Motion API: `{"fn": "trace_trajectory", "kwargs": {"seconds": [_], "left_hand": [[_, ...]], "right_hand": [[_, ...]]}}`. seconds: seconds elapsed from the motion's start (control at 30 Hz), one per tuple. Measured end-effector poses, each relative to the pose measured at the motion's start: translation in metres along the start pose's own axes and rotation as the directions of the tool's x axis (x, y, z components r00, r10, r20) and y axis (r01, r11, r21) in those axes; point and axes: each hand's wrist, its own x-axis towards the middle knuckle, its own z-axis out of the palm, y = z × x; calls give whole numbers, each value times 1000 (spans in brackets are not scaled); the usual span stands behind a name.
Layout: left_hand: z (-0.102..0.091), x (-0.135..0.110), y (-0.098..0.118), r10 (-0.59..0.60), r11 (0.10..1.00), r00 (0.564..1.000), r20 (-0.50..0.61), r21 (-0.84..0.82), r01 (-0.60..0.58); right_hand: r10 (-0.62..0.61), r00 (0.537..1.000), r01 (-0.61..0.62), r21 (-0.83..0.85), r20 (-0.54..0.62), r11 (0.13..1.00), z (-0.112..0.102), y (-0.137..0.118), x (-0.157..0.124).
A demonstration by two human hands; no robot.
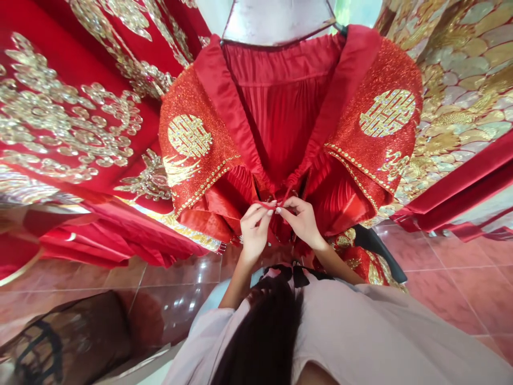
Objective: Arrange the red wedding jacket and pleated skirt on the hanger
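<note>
Left hand (255, 230) and right hand (303, 220) mid-frame, each grip pinching thin red cord (279, 203), red garment (212, 101) across upper centre, tiled floor (452, 283) lower right.

Head camera: worn on the person's head, facing forward and steeply down
Bottom edge: dark hair (258, 337) and pale shirt (352, 321), very near
Centre: left hand (254, 229) and right hand (301, 220), near
Facing: red double-happiness jacket (280, 117), squarely front-on
</note>
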Motion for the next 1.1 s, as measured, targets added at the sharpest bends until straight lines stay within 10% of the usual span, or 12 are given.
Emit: {"fn": "trace_trajectory", "kwargs": {"seconds": [0.13, 0.27, 0.53, 0.83, 0.93, 1.1], "left_hand": [[7, 18, 9, 176, 960, 984, -17, 225, -168], [16, 27, 2, 6, 972, 978, -208, 230, 43], [13, 31, -7, -262, 954, 965, 14, -147, 261], [-4, 26, -21, -623, 378, 727, 289, -702, 603], [5, 22, -27, -696, 421, 696, 176, -686, 594], [21, 23, -36, -609, 668, 769, -194, -648, 366]], "right_hand": [[1, 1000, -1, -7, -14, 1000, 5, 0, -2], [-1, 1000, 0, -56, -26, 998, 6, -1, -3], [9, 1000, -9, -65, -12, 998, 8, 2, 0], [2, 999, -2, -8, 48, 1000, 9, 2, 3], [4, 999, -3, -27, 40, 1000, 8, 0, 4], [41, 998, -40, -29, 48, 999, 8, -2, 4]]}}
